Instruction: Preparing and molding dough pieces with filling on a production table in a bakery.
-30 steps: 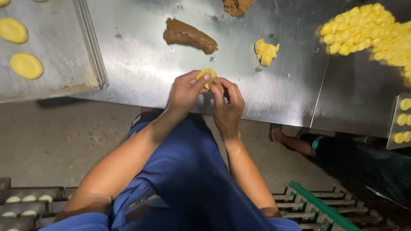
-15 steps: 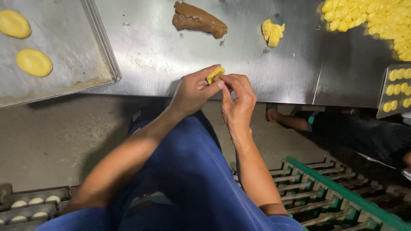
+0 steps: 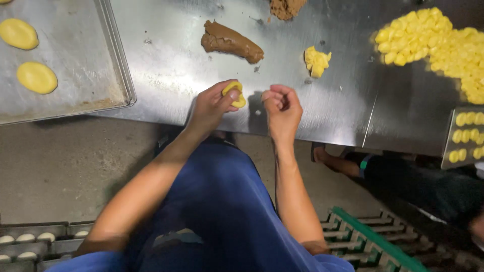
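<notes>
Dough piece (image 3: 235, 93), yellow and curled into a small cup shape, is sitting in the fingertips of the left hand (image 3: 214, 107), which is grasping it just above the near edge of the steel tabletop (image 3: 176, 65). Right hand (image 3: 282, 108) is hovering just beside it, apart from the dough, with fingers curled into a loose fist; whether anything is pinched inside cannot be told. Both forearms are reaching up from a blue garment (image 3: 222, 211) covering the person's lap.

On the tabletop beyond the hands, a brown filling log (image 3: 231, 42) is lying at a slant, and a small yellow dough lump (image 3: 316, 61) is sitting to its right, the two apart. A brown crumbly mound (image 3: 286, 7) is showing at the top edge, partly cut off by the frame. A large heap of yellow dough balls (image 3: 437, 41) is occupying the far right of the tabletop.

A metal tray (image 3: 85, 85) is resting at the left, its corner overlapping the tabletop edge, and is carrying two flattened yellow discs (image 3: 36, 77), well apart from each other. Another small tray (image 3: 448, 151) at the right edge is holding rows of small yellow pieces (image 3: 466, 128).

Below the tabletop, a concrete floor (image 3: 60, 166) is showing. A second person's foot (image 3: 335, 162) is resting under the right side. Pale moulded pieces (image 3: 25, 238) are sitting in a rack at the lower left, and a green-edged crate (image 3: 373, 242) is lying at the lower right.
</notes>
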